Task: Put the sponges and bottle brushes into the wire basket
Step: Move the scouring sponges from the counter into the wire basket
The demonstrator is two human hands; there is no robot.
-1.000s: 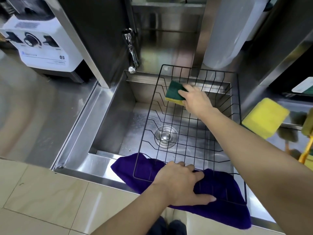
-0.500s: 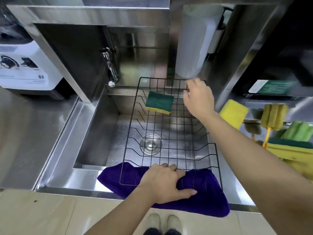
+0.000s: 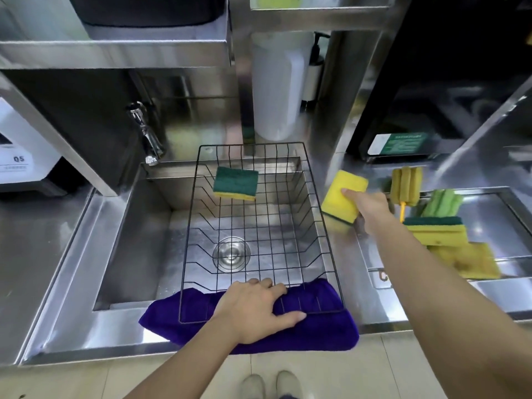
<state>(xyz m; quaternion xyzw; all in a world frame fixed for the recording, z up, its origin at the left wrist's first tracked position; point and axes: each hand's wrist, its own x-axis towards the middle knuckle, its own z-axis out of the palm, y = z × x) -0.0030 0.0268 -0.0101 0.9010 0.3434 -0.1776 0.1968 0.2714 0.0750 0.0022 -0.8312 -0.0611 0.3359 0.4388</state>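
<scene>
A black wire basket (image 3: 322,226) sits across the steel sink, its near end on a purple cloth (image 3: 325,329). One green-topped yellow sponge (image 3: 236,183) lies in the basket's far left corner. My left hand (image 3: 253,306) presses flat on the basket's near rim and the cloth. My right hand (image 3: 370,207) grips a yellow sponge (image 3: 342,194) tilted just right of the basket. Further right lie a yellow bottle brush (image 3: 406,185), a green bottle brush (image 3: 442,202), another green-and-yellow sponge (image 3: 436,230) and a yellow sponge (image 3: 472,262).
A chrome tap (image 3: 145,133) stands at the sink's far left corner. A white cylindrical container (image 3: 275,90) and a pump bottle (image 3: 313,73) stand behind the basket. A white appliance (image 3: 20,151) sits on the left counter. Steel shelving hangs overhead.
My right hand left the green-topped sponge in the basket, moved right and took hold of the yellow sponge on the counter. My left hand stayed on the basket's rim.
</scene>
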